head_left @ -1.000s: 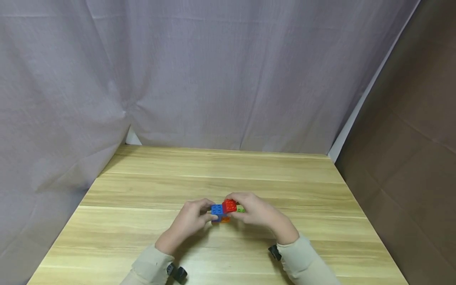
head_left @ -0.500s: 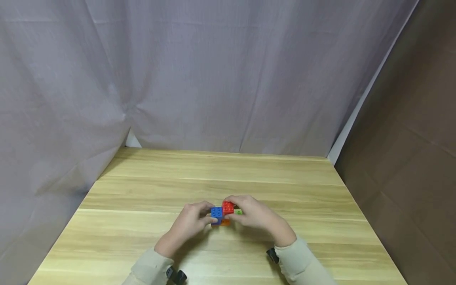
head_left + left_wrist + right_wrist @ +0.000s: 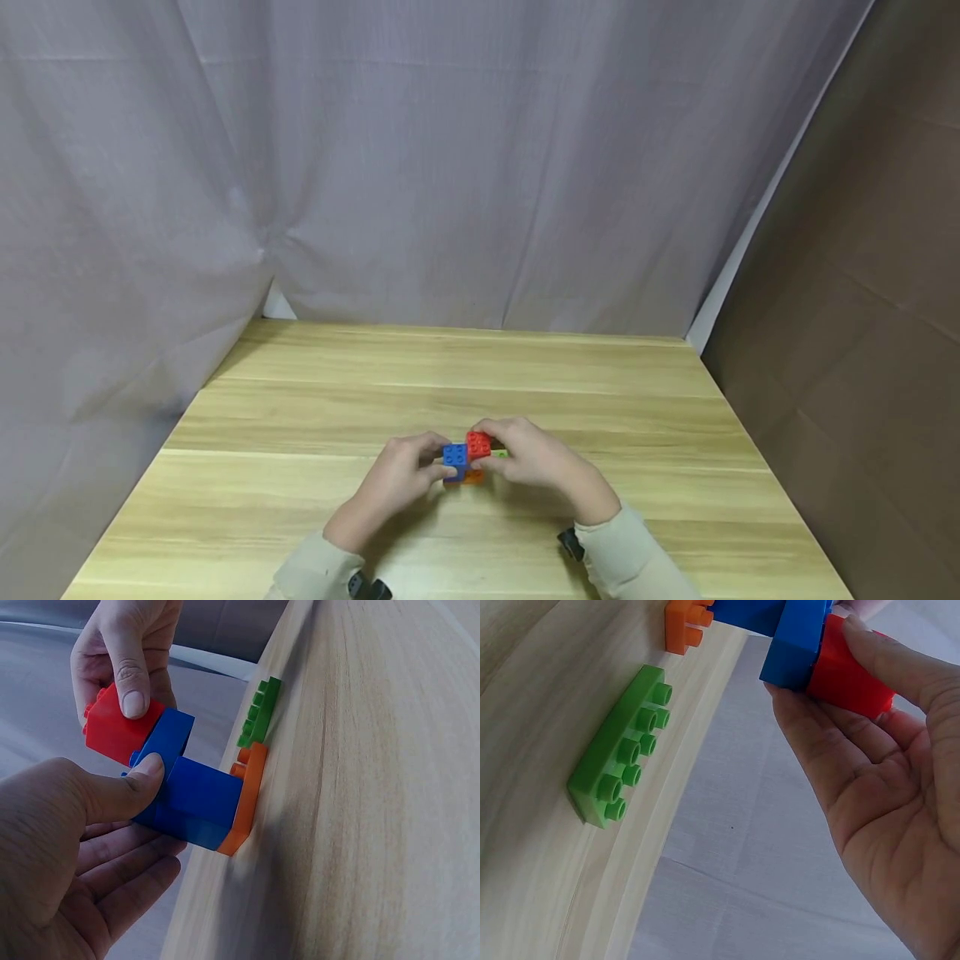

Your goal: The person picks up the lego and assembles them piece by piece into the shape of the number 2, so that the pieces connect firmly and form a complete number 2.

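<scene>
A stepped stack of toy building bricks stands on the table between both hands. At its base is a flat orange brick (image 3: 250, 796), with a blue brick (image 3: 204, 796) on it. Above that, another blue brick (image 3: 799, 641) juts out towards the right hand. My left hand (image 3: 397, 479) grips the blue bricks between thumb and fingers. My right hand (image 3: 536, 458) pinches a red brick (image 3: 124, 727), which sits against the studded top of the jutting blue brick. Whether it is fully pressed down I cannot tell. A flat green brick (image 3: 622, 750) lies on the table below the right hand.
The wooden table (image 3: 450, 375) spreads out around the hands. Grey cloth (image 3: 412, 167) hangs behind it and at the left. A brown panel (image 3: 847, 333) borders the right side. Small black devices (image 3: 367, 587) are worn at the wrists.
The red brick has gone from tilted to level and shifted slightly left against the blue bricks, with the right hand. The left hand keeps its hold. The head view has tilted up a little.
</scene>
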Demonstrator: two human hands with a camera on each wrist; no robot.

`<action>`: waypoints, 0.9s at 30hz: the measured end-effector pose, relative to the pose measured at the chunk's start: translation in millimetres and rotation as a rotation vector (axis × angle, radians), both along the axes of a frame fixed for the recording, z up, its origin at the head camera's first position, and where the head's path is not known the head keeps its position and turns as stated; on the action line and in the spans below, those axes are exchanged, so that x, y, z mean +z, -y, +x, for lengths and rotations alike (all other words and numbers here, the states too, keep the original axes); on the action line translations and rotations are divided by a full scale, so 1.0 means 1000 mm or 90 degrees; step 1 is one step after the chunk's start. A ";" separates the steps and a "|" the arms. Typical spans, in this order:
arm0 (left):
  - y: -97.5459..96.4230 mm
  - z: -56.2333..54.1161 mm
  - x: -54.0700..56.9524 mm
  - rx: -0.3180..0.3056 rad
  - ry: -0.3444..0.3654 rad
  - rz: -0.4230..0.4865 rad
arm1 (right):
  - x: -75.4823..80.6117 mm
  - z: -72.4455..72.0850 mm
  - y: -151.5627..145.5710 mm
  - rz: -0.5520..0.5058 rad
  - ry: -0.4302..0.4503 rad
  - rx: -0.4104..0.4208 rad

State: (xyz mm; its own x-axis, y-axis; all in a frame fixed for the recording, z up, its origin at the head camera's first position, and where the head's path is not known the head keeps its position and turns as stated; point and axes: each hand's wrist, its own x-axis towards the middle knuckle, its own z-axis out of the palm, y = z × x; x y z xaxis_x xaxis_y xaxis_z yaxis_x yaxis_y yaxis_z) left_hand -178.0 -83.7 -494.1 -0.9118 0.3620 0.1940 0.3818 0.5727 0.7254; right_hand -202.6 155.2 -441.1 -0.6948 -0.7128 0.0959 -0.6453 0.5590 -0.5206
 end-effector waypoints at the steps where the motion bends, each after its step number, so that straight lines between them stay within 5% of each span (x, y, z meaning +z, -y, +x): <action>1: 0.000 0.000 0.000 0.000 -0.001 0.001 | 0.000 0.000 0.000 0.001 0.003 -0.001; 27: 0.000 -0.001 0.001 -0.007 0.000 -0.006 | 0.006 0.000 0.004 0.018 0.049 -0.044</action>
State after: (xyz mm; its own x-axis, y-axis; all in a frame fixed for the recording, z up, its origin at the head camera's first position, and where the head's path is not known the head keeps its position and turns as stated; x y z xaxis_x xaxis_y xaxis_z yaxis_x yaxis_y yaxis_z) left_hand -179.4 -83.6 -493.2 -0.9076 0.3738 0.1910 0.3884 0.5750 0.7200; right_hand -202.5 150.7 -435.6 -0.7470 -0.6645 0.0204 -0.5635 0.6164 -0.5500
